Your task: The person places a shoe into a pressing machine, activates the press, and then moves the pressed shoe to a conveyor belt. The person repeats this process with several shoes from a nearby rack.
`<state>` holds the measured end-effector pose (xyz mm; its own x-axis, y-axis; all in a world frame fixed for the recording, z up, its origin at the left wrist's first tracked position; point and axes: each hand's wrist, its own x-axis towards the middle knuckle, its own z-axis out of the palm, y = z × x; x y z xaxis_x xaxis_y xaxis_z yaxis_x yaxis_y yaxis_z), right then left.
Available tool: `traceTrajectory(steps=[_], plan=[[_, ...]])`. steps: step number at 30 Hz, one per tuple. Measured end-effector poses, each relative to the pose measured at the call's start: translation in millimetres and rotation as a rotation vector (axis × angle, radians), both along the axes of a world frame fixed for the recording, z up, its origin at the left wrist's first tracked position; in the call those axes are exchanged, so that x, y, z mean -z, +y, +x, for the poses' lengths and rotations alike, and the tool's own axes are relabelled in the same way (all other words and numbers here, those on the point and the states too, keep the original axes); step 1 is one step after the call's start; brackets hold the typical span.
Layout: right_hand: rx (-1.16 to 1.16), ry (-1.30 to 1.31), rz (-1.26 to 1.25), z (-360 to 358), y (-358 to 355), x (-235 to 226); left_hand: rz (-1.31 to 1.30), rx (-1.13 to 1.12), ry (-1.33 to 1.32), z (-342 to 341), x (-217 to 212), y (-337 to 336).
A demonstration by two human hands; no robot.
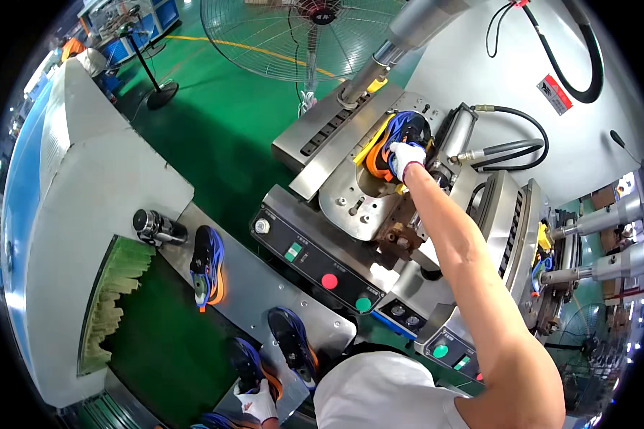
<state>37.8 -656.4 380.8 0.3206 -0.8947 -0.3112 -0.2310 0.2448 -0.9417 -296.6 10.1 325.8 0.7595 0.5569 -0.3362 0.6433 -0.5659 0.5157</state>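
My right hand (406,156), in a white glove, reaches far forward and grips a blue, black and orange sneaker (393,136) that sits in a metal press (350,204). Fingers of that hand curl over the shoe's side. Low in the picture my left hand (259,402), gloved too, closes around one end of a black and blue sneaker (247,363) with an orange sole. Beside it a similar sneaker (291,342) rests on the metal shelf (254,289). Another sneaker (207,264) lies farther along that shelf. Part of one more sneaker (222,420) shows at the bottom edge.
A control panel (315,264) with coloured buttons fronts the press. A dark steel flask (159,227) stands on the shelf beside a grey machine housing (114,171) with a green fringed opening (114,300). Behind are a large fan (308,36) and, at right, more press cylinders (608,218).
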Motion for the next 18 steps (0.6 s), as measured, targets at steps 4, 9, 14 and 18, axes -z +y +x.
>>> traceTrajectory(steps=[4, 9, 14, 18], plan=[[-0.081, -0.078, -0.055, -10, -30, 3, -0.057, -0.068, -0.126, -3, 14, -24], [-0.211, 0.791, -0.452, 6, 45, 1, 0.060, 0.020, -0.074, -15, 25, -17], [-0.695, 1.098, -0.974, 25, 21, -29, 0.200, -0.027, -0.014, -21, 15, -26], [-0.868, 0.951, -0.968, 32, -21, -9, 0.053, 0.062, 0.035, -30, 44, 0]])
